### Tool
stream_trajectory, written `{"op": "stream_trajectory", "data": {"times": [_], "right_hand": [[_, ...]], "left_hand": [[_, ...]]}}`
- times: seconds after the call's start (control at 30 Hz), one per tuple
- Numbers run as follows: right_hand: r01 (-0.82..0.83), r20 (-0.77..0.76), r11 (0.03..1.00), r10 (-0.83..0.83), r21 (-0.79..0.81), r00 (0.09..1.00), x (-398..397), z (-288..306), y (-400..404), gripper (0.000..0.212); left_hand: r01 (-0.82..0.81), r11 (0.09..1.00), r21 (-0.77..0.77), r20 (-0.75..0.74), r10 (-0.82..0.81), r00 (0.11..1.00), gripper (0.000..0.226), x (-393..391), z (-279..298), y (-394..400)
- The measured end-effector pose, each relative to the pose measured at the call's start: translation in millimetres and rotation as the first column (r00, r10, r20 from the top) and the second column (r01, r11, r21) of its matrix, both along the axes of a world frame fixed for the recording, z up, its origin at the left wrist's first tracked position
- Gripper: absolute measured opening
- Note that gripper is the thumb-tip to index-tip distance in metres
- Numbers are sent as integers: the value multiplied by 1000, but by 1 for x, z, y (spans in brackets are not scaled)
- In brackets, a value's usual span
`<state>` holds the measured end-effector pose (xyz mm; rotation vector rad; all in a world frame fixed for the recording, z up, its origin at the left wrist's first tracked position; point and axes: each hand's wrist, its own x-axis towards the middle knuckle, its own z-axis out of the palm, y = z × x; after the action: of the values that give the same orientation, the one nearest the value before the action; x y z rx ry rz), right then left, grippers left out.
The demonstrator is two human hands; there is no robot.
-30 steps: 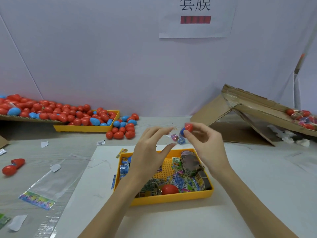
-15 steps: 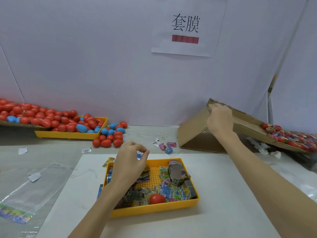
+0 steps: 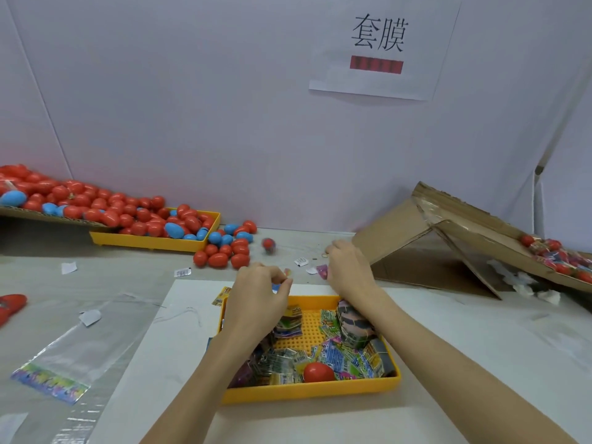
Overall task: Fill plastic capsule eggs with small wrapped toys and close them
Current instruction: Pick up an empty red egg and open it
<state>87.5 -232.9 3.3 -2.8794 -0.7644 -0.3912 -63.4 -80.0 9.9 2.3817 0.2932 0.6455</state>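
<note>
A yellow tray in front of me holds several small wrapped toys and one red capsule egg. My left hand hovers over the tray's far left corner and pinches a small colourful wrapped toy between thumb and fingers. My right hand rests palm down on the table just behind the tray, beside a pink wrapped toy. Its fingertips are curled under and hidden. A blurred red-and-blue egg lies on the table near a loose pile of eggs.
A second yellow tray and a cardboard sheet at the back left carry many red and blue eggs. A tilted cardboard ramp with bagged eggs stands at the right. Clear plastic bags lie at the left.
My right hand held a red-and-blue egg, reached to the cardboard ramp, then came back to the table behind the tray. An egg now shows blurred near the pile. My left hand pinched a wrapped toy.
</note>
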Motion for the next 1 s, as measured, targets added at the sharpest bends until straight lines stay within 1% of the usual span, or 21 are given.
{"op": "stream_trajectory", "data": {"times": [0.03, 0.07, 0.13, 0.2, 0.3, 0.37, 0.43, 0.47, 0.5, 0.6, 0.63, 0.7, 0.77, 0.83, 0.87, 0.93, 1.0], "right_hand": [[13, -103, 994, -2, 106, 995, 2, 1, 2, 31], [34, -181, 986, -4, 164, 983, 7, 3, 4, 34], [33, -254, 986, 10, 164, 967, 17, 12, 11, 46], [-27, -258, 989, 64, 146, 964, 23, 16, 26, 52], [-167, -259, 971, 207, 171, 943, 22, 16, 67, 53], [-219, -267, 961, 259, 170, 928, 22, 15, 95, 63], [-268, -295, 954, 298, 138, 908, 23, 14, 117, 79], [-293, -305, 950, 311, 106, 900, 24, 13, 124, 81], [-310, -294, 948, 318, 75, 901, 24, 10, 129, 77], [-278, -189, 960, 281, 44, 941, 25, -2, 135, 44], [-251, -166, 966, 257, 56, 952, 24, -3, 134, 40], [-217, -132, 970, 230, 107, 964, 21, 1, 126, 42], [-200, -58, 957, 217, 212, 974, 16, 15, 107, 44], [-187, 75, 925, 172, 331, 982, 14, 33, 76, 35], [-176, 165, 919, 124, 352, 978, 14, 42, 57, 31], [-96, 335, 943, -17, 319, 942, 17, 63, 15, 32], [93, 426, 963, -198, 255, 883, 27, 86, -23, 39]], "left_hand": [[-15, 1000, 14, -7, 15, 1000, 21, 0, 0, 1], [-33, 999, 36, -19, 34, 999, 21, -1, -1, 2], [-76, 994, 84, -54, 81, 995, 22, -1, -2, 5], [-114, 987, 111, -85, 123, 989, 25, -1, -4, 7], [-128, 985, 118, -151, 145, 978, 28, 0, -7, 9], [-122, 987, 108, -203, 142, 969, 29, 1, -8, 9], [-121, 987, 108, -220, 142, 965, 29, 2, -9, 10], [-120, 986, 112, -219, 143, 965, 29, 2, -9, 10], [-118, 986, 120, -216, 142, 966, 29, 3, -9, 10], [-112, 985, 132, -221, 139, 965, 30, 4, -9, 11], [-112, 985, 131, -223, 139, 965, 30, 3, -9, 11], [-110, 986, 126, -221, 136, 966, 30, 3, -9, 11], [-100, 991, 94, -212, 118, 970, 29, 3, -8, 11], [-85, 994, 70, -212, 98, 972, 28, 3, -7, 10], [-77, 995, 69, -218, 90, 972, 28, 3, -7, 10], [-63, 996, 69, -234, 78, 969, 28, 2, -7, 9], [-55, 996, 63, -249, 69, 966, 28, 2, -6, 8]]}}
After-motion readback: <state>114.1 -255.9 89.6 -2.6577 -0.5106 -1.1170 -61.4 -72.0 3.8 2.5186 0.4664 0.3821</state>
